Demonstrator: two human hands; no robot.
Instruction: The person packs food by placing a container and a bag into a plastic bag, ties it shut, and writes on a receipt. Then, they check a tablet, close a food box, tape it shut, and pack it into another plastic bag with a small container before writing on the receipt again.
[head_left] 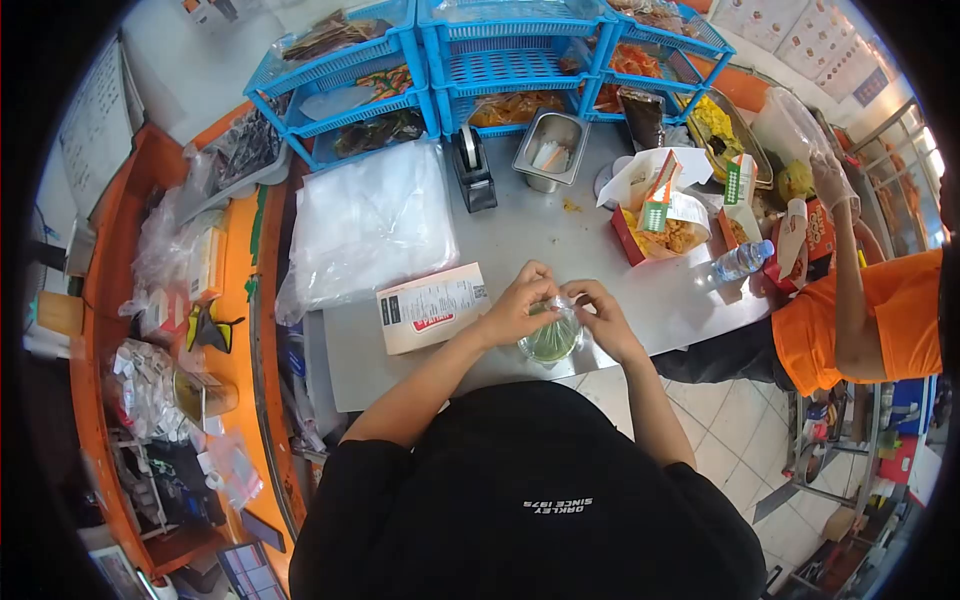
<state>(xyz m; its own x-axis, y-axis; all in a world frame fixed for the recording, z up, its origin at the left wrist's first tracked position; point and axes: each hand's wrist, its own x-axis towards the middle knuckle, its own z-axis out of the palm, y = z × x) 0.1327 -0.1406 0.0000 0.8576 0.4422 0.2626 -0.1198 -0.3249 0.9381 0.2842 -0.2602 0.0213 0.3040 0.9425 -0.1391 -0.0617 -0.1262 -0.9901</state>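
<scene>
While left hand (518,312) and right hand (606,322) pinch gathered top of clear-wrapped green item (550,344), item is close to near edge of surface (525,237); whether resting or lifted, cannot tell. Likely risks: thin wrap tears if pulled hard; top slips loose if either pinch slackens, contents spill; item drops off edge if nudged bodyward. White box (432,309) lies just beside left forearm (432,380); careless sweep could shove it.
</scene>
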